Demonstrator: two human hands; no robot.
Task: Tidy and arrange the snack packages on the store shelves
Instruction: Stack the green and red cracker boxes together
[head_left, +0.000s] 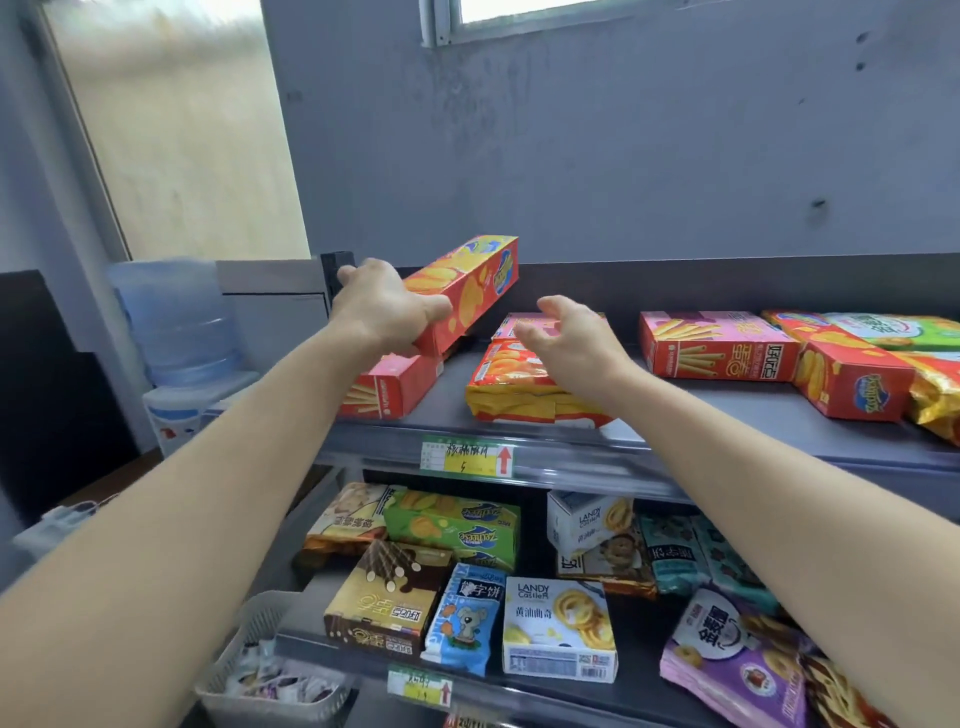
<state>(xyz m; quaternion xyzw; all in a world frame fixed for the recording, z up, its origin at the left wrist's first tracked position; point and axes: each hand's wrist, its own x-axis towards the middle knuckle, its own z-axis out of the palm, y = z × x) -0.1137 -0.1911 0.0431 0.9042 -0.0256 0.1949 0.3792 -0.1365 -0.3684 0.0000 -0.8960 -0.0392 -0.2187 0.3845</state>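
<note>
My left hand (387, 304) grips the near end of a long red chip box (475, 283), tilted with its far end raised above the top shelf (727, 415). Under it lies a red and pink stick-biscuit box (389, 389). My right hand (563, 338) hovers with its fingers spread and loosely curved over a yellow and red biscuit pack (511, 387) and a pink box (519, 325) behind it, holding nothing.
More boxes and bags lie at the shelf's right: a stick-biscuit box (717, 345), a red chip box (852, 382). The lower shelf (644, 649) holds several snack packs. A white basket (260, 670) sits at lower left, a water dispenser (176, 332) at left.
</note>
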